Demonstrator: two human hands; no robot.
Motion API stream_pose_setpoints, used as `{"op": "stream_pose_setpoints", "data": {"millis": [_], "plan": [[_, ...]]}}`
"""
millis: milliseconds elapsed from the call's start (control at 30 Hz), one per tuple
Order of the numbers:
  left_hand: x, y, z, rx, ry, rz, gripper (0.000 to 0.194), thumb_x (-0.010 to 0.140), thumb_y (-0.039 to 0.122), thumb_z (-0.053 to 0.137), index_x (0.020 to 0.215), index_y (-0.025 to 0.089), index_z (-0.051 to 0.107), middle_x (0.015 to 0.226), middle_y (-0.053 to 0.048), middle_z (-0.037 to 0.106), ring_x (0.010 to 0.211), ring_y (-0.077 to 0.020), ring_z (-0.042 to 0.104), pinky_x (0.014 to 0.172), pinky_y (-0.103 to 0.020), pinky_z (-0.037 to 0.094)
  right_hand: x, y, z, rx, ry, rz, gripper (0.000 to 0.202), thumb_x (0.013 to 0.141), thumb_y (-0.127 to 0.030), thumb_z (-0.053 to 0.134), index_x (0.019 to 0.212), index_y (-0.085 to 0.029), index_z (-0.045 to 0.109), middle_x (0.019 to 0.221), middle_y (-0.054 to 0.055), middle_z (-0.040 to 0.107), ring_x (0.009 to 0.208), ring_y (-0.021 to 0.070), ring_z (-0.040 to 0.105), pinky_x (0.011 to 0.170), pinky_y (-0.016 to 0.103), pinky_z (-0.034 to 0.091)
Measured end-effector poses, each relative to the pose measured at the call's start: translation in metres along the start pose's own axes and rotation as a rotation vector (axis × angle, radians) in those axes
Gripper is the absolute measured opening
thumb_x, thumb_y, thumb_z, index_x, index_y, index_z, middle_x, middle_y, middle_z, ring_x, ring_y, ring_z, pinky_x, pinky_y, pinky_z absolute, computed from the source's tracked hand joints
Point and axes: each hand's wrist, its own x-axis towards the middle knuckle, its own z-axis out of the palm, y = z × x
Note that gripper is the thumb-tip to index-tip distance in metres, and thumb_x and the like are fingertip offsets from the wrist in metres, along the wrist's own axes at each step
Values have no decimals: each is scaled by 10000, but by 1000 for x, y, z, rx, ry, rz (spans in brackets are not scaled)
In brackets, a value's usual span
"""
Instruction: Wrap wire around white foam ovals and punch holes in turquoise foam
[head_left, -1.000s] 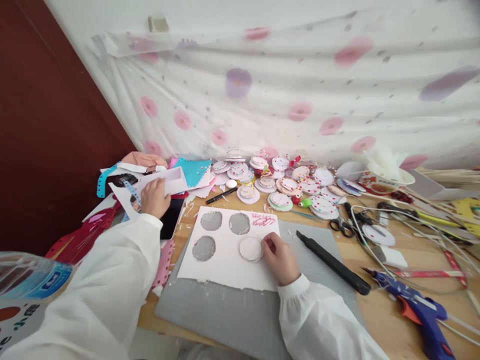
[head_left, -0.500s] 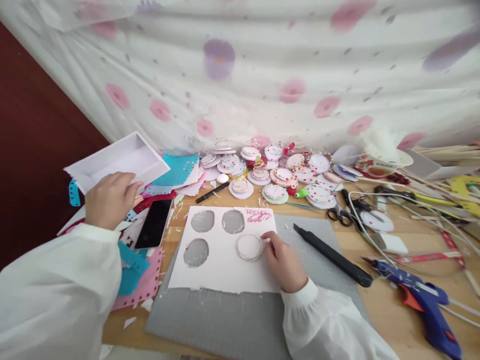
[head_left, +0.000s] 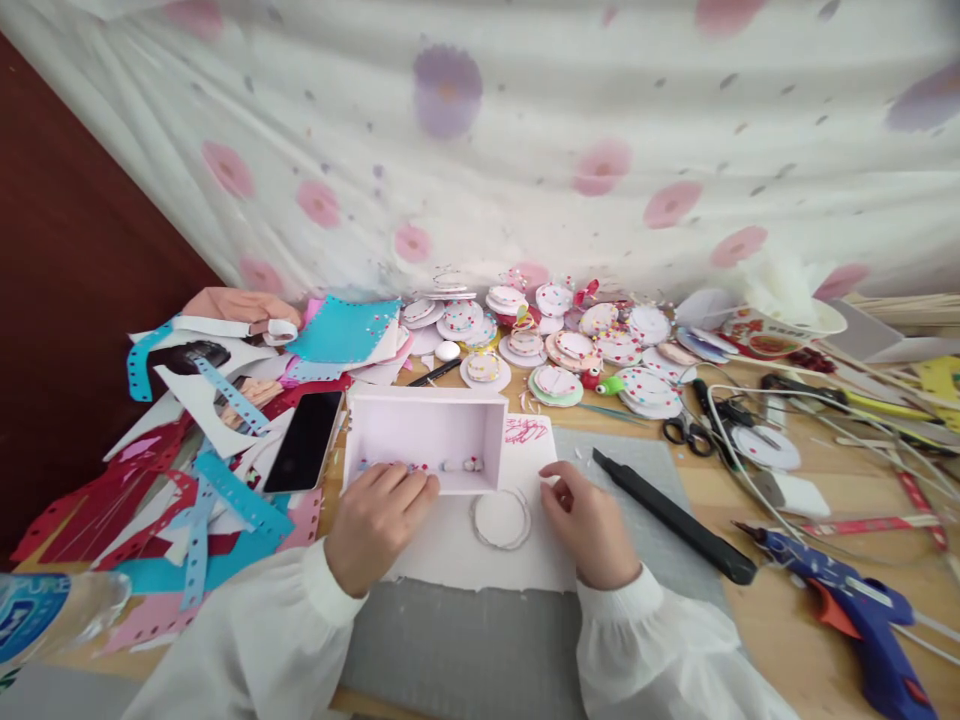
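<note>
My left hand (head_left: 384, 525) grips the near wall of an open white box (head_left: 427, 400), its fingers hooked over the rim. Small coloured beads or pins and a little clear container (head_left: 463, 464) lie inside the box. It tilts toward me over the upper left of a white sheet (head_left: 450, 560), covering most of the cut-out holes. On the sheet, a thin wire-like ring (head_left: 501, 519) surrounds a white round area. Just right of it, my right hand (head_left: 589, 525) rests empty, fingers loosely curled, thumb and index slightly apart.
Under the sheet lies a grey cutting mat (head_left: 465, 650). A black utility knife (head_left: 675, 515), scissors (head_left: 688, 436) and blue glue gun (head_left: 840, 600) lie right. Left are a phone (head_left: 305, 440), paper scraps and a bottle (head_left: 60, 610). Decorated discs (head_left: 555, 385) line the back.
My left hand has brought the white box from the far left rightward onto the sheet, hiding holes. My right hand has shifted slightly off the ring. A bottle now shows at left.
</note>
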Motion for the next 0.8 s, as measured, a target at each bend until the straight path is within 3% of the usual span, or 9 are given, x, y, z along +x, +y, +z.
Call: {"op": "stream_pose_setpoints", "data": {"millis": [200, 333, 400, 467, 600, 800], "plan": [[-12, 2, 20, -32, -13, -72, 131, 869, 65, 525, 915, 115, 637, 794, -40, 694, 730, -192, 611, 659, -345, 431, 10, 12, -68, -90, 180, -14, 270, 813, -392, 459, 892, -196, 628, 661, 26, 629, 544, 162, 577, 553, 279, 444], [-19, 15, 31, -45, 58, -115, 179, 877, 44, 489, 939, 101, 647, 813, -56, 708, 739, -193, 625, 694, -342, 458, 47, 30, -94, -380, 119, -24, 262, 827, -308, 468, 944, -164, 652, 916, 99, 676, 696, 194, 638, 668, 311, 483], [-19, 23, 33, -39, 75, -165, 201, 888, 45, 469, 949, 95, 653, 838, -66, 717, 764, -194, 636, 716, -336, 471, 69, 39, -93, -592, 25, 16, 297, 838, -246, 474, 1059, -138, 639, 1076, 137, 655, 893, 240, 646, 807, 339, 474], [-18, 30, 32, -25, 70, -216, 221, 894, 45, 452, 957, 91, 659, 872, -75, 726, 802, -200, 648, 736, -334, 482, 89, 46, -85, -672, -22, 30, 315, 839, -196, 473, 1092, -99, 633, 1104, 177, 644, 1005, 288, 619, 862, 369, 451], [-20, 41, 28, 8, 39, -263, 276, 905, 35, 403, 987, 77, 664, 928, -97, 731, 850, -207, 659, 739, -332, 497, 115, 53, -67, -722, -97, 36, 275, 808, -140, 494, 1022, -90, 660, 1039, 196, 657, 977, 313, 631, 803, 375, 462], [-15, 23, 29, -81, -34, -298, 253, 890, 55, 451, 1019, 119, 659, 891, -62, 727, 810, -203, 661, 687, -349, 519, 106, 41, -66, -740, -91, -10, 271, 832, -176, 482, 1043, -87, 627, 1062, 209, 624, 960, 330, 628, 795, 406, 468]]}}
